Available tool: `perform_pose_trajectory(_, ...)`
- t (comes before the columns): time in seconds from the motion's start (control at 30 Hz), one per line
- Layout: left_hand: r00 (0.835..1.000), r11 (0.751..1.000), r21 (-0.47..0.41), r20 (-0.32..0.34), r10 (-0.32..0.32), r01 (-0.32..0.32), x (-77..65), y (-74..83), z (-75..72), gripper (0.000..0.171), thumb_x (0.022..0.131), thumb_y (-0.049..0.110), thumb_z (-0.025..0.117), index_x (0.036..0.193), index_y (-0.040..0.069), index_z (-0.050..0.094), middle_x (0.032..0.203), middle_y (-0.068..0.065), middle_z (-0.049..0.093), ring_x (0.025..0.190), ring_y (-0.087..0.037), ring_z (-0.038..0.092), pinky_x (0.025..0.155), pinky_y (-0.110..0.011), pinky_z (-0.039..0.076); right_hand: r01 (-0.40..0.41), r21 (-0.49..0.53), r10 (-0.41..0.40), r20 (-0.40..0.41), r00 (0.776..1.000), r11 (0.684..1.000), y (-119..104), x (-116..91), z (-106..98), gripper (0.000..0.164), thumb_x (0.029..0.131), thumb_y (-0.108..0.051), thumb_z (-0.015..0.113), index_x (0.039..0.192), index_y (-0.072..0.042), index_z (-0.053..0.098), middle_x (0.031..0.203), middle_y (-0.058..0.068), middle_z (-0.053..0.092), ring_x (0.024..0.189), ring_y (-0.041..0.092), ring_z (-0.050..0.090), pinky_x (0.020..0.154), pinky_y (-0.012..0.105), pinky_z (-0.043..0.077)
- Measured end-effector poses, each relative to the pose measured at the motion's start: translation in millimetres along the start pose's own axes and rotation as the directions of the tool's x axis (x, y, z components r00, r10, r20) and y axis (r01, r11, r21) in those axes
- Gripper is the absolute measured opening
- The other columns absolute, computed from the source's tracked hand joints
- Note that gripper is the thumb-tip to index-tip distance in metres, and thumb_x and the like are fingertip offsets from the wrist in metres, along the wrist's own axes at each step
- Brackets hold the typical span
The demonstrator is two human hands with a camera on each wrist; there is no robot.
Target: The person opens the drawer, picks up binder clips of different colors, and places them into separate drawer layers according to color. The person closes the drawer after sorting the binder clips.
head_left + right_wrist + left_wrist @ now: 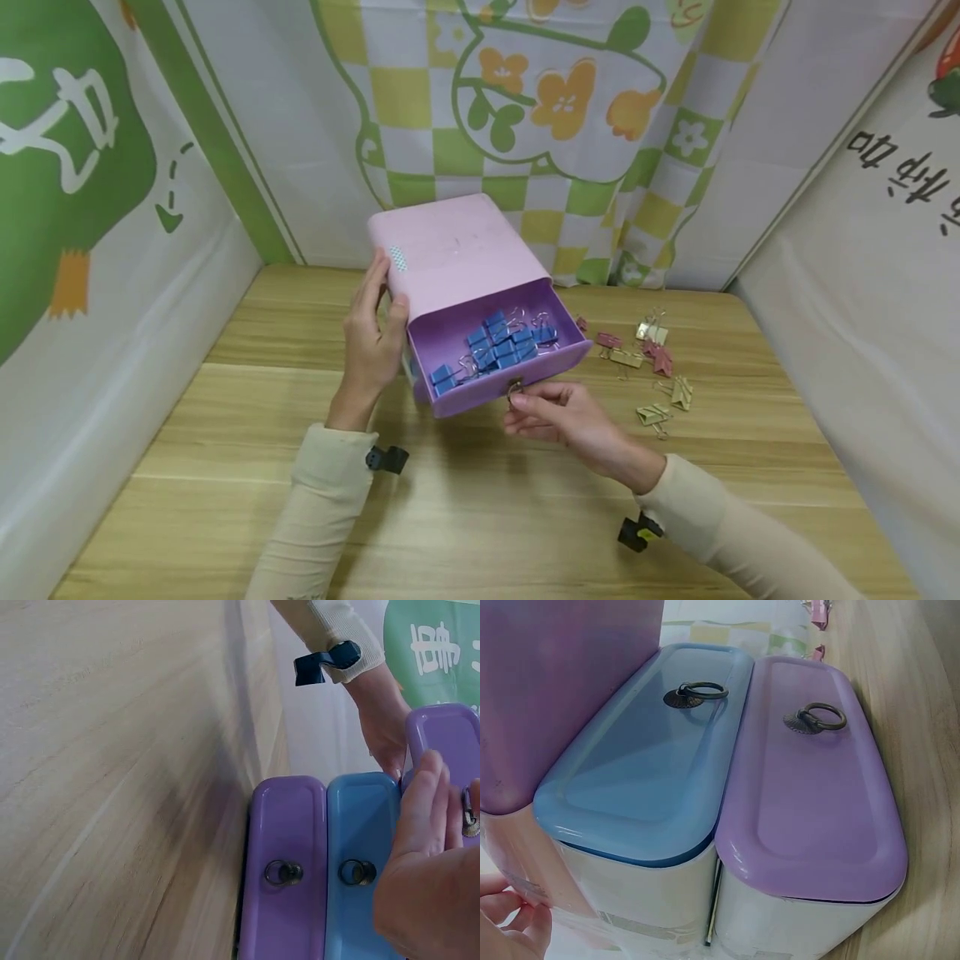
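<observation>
A pink drawer cabinet (461, 250) stands on the table with its top purple drawer (480, 392) pulled out. Several blue binder clips (502, 342) lie inside it. My right hand (577, 425) pinches the metal ring pull (514, 389) on that drawer's front, between thumb and fingers. Against the cabinet's left side rests my left hand (375, 333), thumb near the front edge. Below the open drawer, the blue drawer (645, 757) and the lower purple drawer (810, 795) are closed, each with its own ring pull.
Right of the cabinet, several loose binder clips in pink, yellow and white lie on the wooden table (465, 517), among them a yellow clip (682, 392) and a red-pink clip (662, 361). A patterned curtain (540, 150) hangs behind, and printed cloth walls stand on both sides.
</observation>
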State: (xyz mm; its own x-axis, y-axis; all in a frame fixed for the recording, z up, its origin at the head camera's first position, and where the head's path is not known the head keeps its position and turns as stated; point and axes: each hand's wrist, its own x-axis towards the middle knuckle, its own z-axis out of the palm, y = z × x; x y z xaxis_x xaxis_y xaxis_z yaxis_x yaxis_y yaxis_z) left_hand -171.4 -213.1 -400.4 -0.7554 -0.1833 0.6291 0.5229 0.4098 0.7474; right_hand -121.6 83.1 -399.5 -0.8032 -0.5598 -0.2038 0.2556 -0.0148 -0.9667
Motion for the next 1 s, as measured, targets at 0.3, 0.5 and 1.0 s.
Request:
perform_pose_trajectory(0.3, 1.0, 1.0, -0.01, -0.005, 0.001, -0.001, 0.7, -0.9, 1.1, 0.062, 0.103, 0.027, 0.051, 0.16, 0.003, 0.043, 0.172, -0.01, 0.035, 0.157, -0.031, 0.039, 0.128, -0.049, 0.039, 0.043, 0.052, -0.042, -0.018, 0.999, 0.998, -3.8, 3.3, 6.8, 0.029, 0.105, -0.018, 0.062, 0.121, 0.004, 0.07, 0.097, -0.001, 0.082, 0.091, 0.014, 0.08, 0.088, 0.028, 0.066)
perform_pose_trajectory(0.5, 1.0, 1.0, -0.008, 0.003, -0.004, 0.004, 0.2, -1.0, 0.4, 0.062, 0.104, 0.028, 0.05, 0.16, 0.003, 0.042, 0.173, -0.009, 0.034, 0.158, -0.028, 0.037, 0.128, -0.054, 0.039, 0.075, 0.046, -0.073, -0.041, 0.997, 0.996, -12.5, 4.0, 11.6, 0.017, 0.106, -0.016, 0.061, 0.107, -0.01, 0.077, 0.093, -0.001, 0.082, 0.086, 0.013, 0.08, 0.085, 0.027, 0.067)
perform_pose_trajectory(1.0, 1.0, 1.0, 0.0, -0.001, -0.003, 0.003, 0.9, 0.4, -1.1, 0.063, 0.104, 0.029, 0.05, 0.161, 0.003, 0.041, 0.172, -0.009, 0.034, 0.157, -0.029, 0.038, 0.128, -0.051, 0.04, 0.118, 0.055, -0.114, -0.057, 0.992, 0.992, -31.3, 39.0, 13.8, 0.018, 0.106, -0.017, 0.062, 0.104, -0.012, 0.079, 0.095, 0.002, 0.083, 0.09, 0.014, 0.08, 0.09, 0.028, 0.066)
